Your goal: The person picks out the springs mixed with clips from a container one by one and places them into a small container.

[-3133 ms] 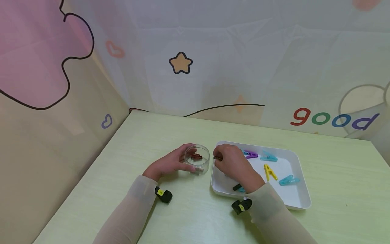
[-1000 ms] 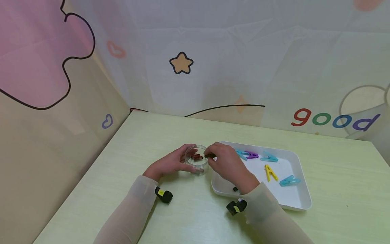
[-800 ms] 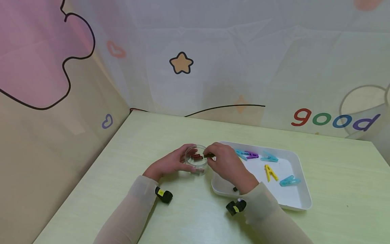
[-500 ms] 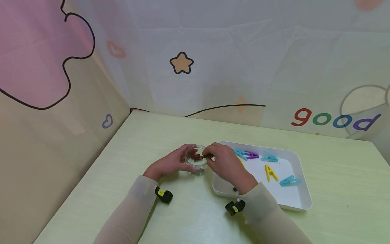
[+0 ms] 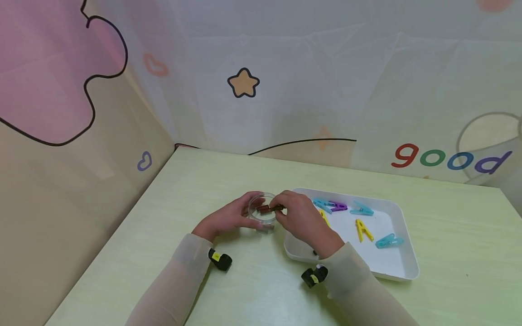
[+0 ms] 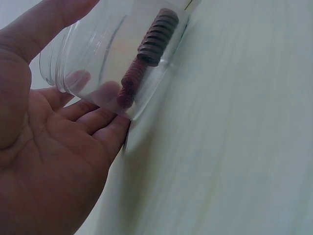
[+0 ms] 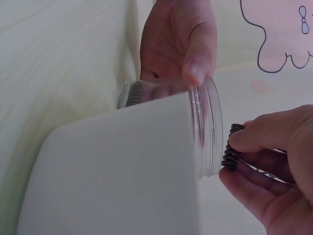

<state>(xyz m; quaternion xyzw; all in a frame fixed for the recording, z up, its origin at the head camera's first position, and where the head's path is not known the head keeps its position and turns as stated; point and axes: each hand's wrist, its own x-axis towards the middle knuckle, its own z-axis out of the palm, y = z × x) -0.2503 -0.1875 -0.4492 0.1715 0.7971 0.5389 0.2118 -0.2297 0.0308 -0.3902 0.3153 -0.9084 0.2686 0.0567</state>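
A clear round jar (image 6: pixel 110 29) stands on the table, held by my left hand (image 5: pixel 226 218) with thumb and fingers around its side. Reddish-brown coil springs (image 5: pixel 263 209) lie inside it; the left wrist view shows a dark-looking spring (image 6: pixel 159 36) at the jar's bottom too. My right hand (image 5: pixel 303 221) pinches a dark coil spring (image 7: pixel 233 149) between thumb and fingers. In the right wrist view this spring is just outside the jar's open mouth (image 7: pixel 213 127). From the head view it appears over the rim's right side.
Right of the jar is a white tray (image 5: pixel 403 267), partly under my right hand. It holds a yellow clothespin (image 5: pixel 363 230), blue clothespins (image 5: pixel 389 241), a purple clothespin (image 5: pixel 338 206) and a small dark item, mostly hidden by the right wrist. A printed cloth hangs behind the table.
My right hand has moved left from above the tray to the jar's mouth, carrying the dark spring. A second yellow clothespin has come into sight beside it. The left hand and jar stay put.
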